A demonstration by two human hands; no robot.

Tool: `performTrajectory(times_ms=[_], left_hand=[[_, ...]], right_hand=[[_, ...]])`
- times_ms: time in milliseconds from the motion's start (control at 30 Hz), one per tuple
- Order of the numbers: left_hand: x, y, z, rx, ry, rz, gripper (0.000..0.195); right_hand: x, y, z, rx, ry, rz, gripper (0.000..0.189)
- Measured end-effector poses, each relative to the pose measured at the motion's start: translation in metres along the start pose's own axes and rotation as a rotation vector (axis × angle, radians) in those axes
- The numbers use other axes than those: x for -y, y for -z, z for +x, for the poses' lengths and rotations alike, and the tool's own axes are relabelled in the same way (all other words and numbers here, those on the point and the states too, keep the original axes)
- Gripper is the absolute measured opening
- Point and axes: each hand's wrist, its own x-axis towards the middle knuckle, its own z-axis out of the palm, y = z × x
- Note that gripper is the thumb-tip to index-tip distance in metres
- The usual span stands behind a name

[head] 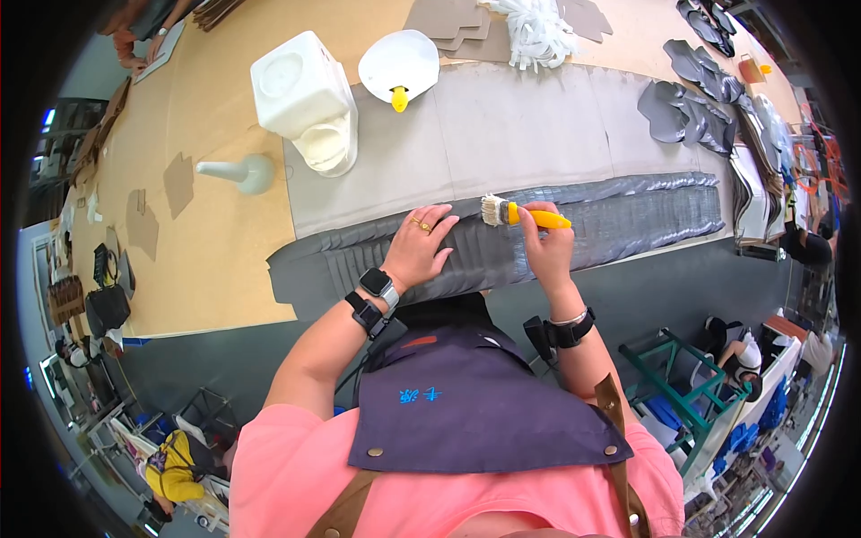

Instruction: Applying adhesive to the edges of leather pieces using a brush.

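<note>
My right hand (553, 254) grips the yellow handle of a flat brush (509, 212), whose pale bristles point left, over a long row of overlapping dark grey sheet pieces (484, 249). Flat on the left part of that row rests my left hand (417, 247), fingers slightly spread and nothing held. The pieces overlap like shingles; those right of the brush look glossy and wet, those to the left matte. Whether the bristles touch the pieces, I cannot tell. Under the row lies a light grey sheet (525, 141) on the tan worktable (222, 282).
Beyond my hands stand a white plastic container (303, 87), a white lid-like disc (397, 64) with a yellow part, and a pale bottle (245, 171). White strips (535, 33) lie at the far edge. Dark grey stacks (683, 118) lie right. A person's hands (144, 60) work far left.
</note>
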Motion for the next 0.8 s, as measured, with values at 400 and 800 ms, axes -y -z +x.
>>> performTrajectory(times_ms=[400,800], left_hand=[[0.021,-0.008,-0.014,0.068,-0.022,-0.030,0.047],[0.021,-0.008,-0.013,0.083,-0.029,0.007,0.047]], right_hand=[[0.013,-0.052,-0.007,0.023,-0.051,0.020,0.010],[0.009,-0.014,0.003,-0.185,0.112,-0.307,0.013]])
